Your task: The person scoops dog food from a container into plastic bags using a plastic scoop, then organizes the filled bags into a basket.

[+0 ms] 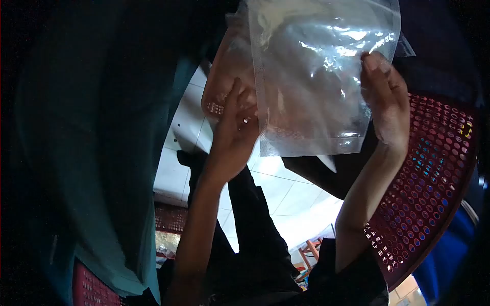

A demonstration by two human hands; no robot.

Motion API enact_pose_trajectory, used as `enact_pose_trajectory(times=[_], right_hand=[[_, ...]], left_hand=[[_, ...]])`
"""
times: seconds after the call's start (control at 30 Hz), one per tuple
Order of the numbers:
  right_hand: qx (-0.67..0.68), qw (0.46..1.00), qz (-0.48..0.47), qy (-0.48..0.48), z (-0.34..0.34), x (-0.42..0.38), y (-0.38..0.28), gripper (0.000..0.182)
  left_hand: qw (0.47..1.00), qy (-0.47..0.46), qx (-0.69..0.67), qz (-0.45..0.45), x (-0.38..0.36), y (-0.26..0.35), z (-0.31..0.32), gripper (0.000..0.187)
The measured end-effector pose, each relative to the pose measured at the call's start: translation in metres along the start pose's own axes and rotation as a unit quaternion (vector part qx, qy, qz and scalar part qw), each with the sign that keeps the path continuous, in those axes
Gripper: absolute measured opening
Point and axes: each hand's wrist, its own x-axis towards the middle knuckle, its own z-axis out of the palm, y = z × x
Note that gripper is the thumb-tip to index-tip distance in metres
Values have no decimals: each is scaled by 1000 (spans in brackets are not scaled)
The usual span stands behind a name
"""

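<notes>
A clear, shiny plastic pouch (311, 92) hangs in front of me, with sealed-looking edges along its left side and bottom. My right hand (385, 97) grips it at the right side, thumb on the front face. My left hand (236, 130) is at the pouch's left edge, one finger stretched upward and the others partly hidden by the plastic. Behind that hand and the pouch is a pinkish basket or tray (217, 92) with small holes near its lower edge; it shows through the pouch.
A dark red perforated basket (434, 178) stands close beside my right forearm. Pale floor tiles (286, 191) lie below. Another red perforated basket (171, 218) is low on the left, near teal cloth (127, 153). A blue object (444, 265) shows at the lower right.
</notes>
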Motion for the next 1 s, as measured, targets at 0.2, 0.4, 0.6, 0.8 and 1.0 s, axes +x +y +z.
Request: enact_pose_trajectory(times=[0.2,0.4,0.6,0.8,1.0], right_hand=[[103,993,-55,28,9,-5,5,28],[153,983,-81,53,-4,-25,4,28],[261,901,-102,331,-37,-69,18,28],[262,820,-68,505,-42,-105,31,31],[287,819,-3,497,-21,-122,21,31]], left_hand=[[1000,-7,6,3,0,0,9,73],[990,74,-101,-70,-2,-11,24,75],[979,109,-169,-40,-7,8,17,79],[978,169,-117,-34,-31,4,-4,47],[961,243,-86,-104,-78,0,-17,45]])
